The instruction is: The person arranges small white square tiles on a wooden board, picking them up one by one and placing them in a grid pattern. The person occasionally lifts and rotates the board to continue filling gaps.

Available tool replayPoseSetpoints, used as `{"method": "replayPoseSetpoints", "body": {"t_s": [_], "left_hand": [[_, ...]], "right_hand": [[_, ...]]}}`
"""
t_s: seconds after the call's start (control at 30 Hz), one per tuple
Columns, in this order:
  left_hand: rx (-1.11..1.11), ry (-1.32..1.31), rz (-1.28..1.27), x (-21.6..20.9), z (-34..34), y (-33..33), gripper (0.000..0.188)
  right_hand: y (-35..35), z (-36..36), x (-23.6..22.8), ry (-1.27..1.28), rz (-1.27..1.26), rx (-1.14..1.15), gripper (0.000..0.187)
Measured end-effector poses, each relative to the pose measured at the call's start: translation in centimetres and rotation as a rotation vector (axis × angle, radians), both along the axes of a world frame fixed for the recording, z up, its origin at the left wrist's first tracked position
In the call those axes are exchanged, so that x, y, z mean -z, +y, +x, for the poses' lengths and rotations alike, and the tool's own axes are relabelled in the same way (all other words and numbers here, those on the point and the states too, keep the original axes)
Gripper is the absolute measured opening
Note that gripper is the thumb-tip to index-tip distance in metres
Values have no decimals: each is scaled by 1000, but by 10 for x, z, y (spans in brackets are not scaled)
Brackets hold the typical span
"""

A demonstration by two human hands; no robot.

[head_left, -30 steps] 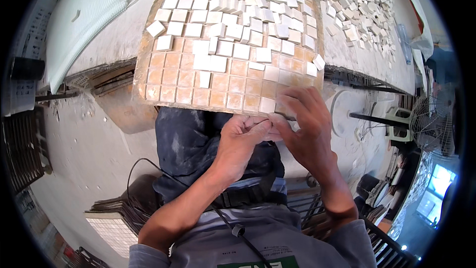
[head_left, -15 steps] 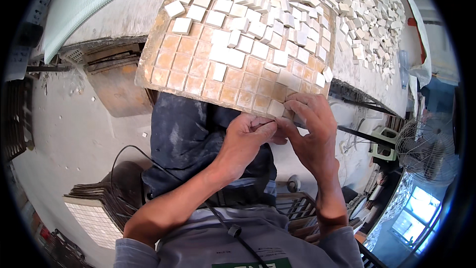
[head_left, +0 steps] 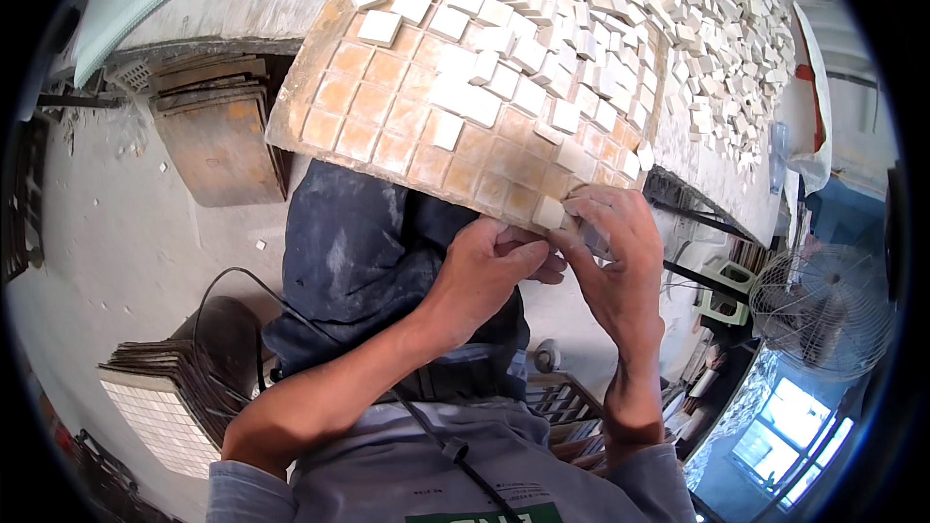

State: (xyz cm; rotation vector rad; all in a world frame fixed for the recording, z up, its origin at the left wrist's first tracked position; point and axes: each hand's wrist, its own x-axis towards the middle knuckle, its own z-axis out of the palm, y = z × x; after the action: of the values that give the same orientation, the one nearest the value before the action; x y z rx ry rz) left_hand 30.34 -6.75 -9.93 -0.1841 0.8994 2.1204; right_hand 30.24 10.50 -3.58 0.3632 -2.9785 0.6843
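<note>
A tan grid board (head_left: 320, 136) of square cells tilts over my lap, its upper part strewn with small white tiles (head_left: 380, 28). One pale tile (head_left: 548, 212) sits in a cell at the near right edge. My right hand (head_left: 618, 237) is curled at that corner, fingertips over the board beside this tile and thumb just below it. Under the near edge is my left hand (head_left: 499, 266), closed, its thumb pressed toward the bent fingers. What either hand grips is hidden by the fingers.
Loose white tiles (head_left: 722, 58) heap on the worktable (head_left: 741, 199) at far right. Brown boards (head_left: 213, 150) lean under the table at left; a stack of tiled sheets (head_left: 155, 407) stands lower left. A wire-cage fan (head_left: 823, 310) and green stool (head_left: 727, 291) are at right.
The view has shifted slightly, so the board and tiles sit a little differently in the picture. Both hands stay at the same board corner, nearly unchanged in pose.
</note>
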Motion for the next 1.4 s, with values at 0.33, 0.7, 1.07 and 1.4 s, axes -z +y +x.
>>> {"method": "replayPoseSetpoints", "body": {"t_s": [0.33,0.7,1.07,1.4], "left_hand": [[14,-30,37,9,0,-3,26],[98,-28,-158,-10,11,-25,17],[-128,89,151,-17,8,-28,25],[-117,182,113,-20,9,-27,18]], "right_hand": [[-8,6,-2,-16,17,30,39],[-5,13,-14,-90,-195,149,32],[-6,32,-21,-298,-614,214,39],[-8,34,-25,-239,-504,130,38]]}}
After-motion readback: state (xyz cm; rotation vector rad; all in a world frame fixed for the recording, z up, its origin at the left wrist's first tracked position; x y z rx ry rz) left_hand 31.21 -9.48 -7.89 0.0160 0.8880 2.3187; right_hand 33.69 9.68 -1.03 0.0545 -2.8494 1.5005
